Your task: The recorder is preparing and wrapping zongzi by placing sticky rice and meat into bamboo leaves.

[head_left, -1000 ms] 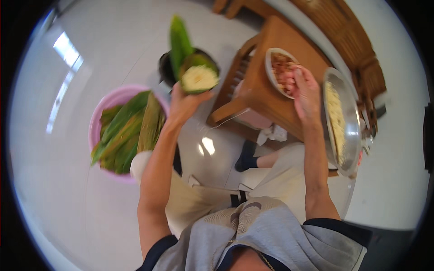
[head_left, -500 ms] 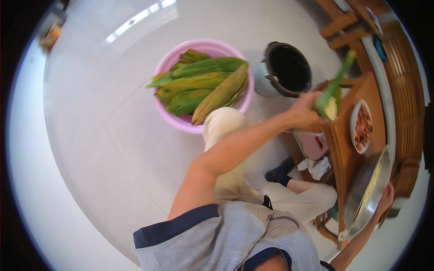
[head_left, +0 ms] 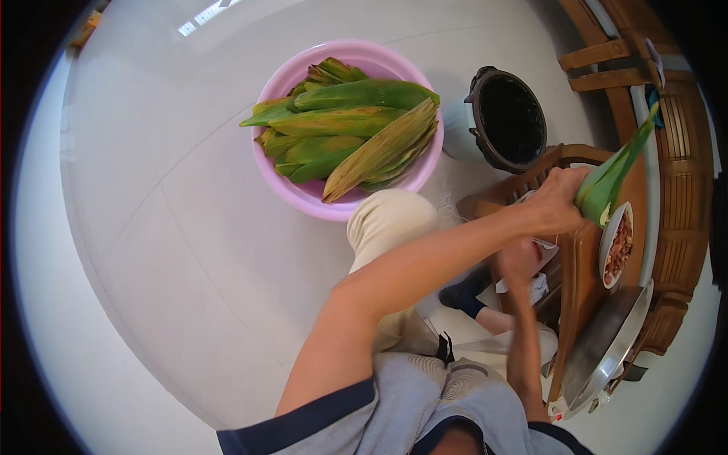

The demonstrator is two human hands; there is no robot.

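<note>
My left hand (head_left: 561,199) is closed around a long green leaf folded into a cone (head_left: 603,186); its tip points up and away, and a bit of pale filling shows at its lower end. Below that wrist, my right hand (head_left: 519,259) is smeared by motion, beside a wooden edge, and its fingers cannot be made out. Close by the leaf cone stands a white oval bowl (head_left: 607,250) of reddish-brown chopped pieces. A wide metal basin (head_left: 607,371) sits tilted in view nearer to me, neither hand on it.
A pink basin (head_left: 303,199) full of long green and brownish leaves (head_left: 349,121) stands on the tiled floor. Right of it is a bin (head_left: 464,133) lined with a black bag. Wooden furniture (head_left: 679,189) runs along the right; white string (head_left: 446,201) hangs near my knee.
My right hand has left the metal basin's rim and swung left, under my left forearm. My left hand, still gripping the leaf cone, has shifted right, toward the white bowl. The view has also shifted.
</note>
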